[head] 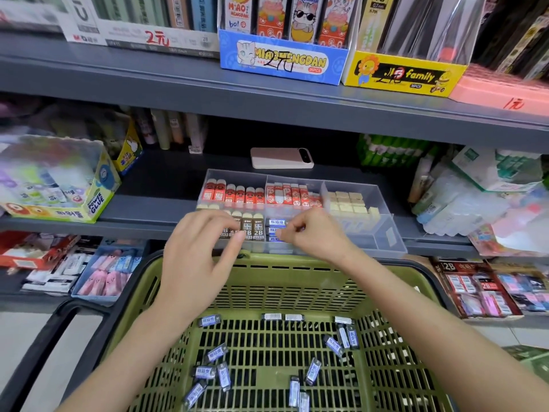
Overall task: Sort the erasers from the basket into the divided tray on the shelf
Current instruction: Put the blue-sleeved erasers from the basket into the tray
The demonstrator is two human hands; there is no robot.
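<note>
Roughly fourteen erasers in one basket.

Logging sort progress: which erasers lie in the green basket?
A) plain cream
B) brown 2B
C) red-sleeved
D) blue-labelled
D: the loose erasers on the floor of the green basket all show blue-and-white labels; none is red, brown or cream.

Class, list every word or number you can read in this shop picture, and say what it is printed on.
"MIAOMENGDAN", "36PCS": blue display box.
"family": yellow display box.
"POWER GLUE": glue box.
"2B": brown erasers in the divided tray.
"2元": white box, handwritten in red.
Blue-labelled erasers in the basket: too small to read.
</note>
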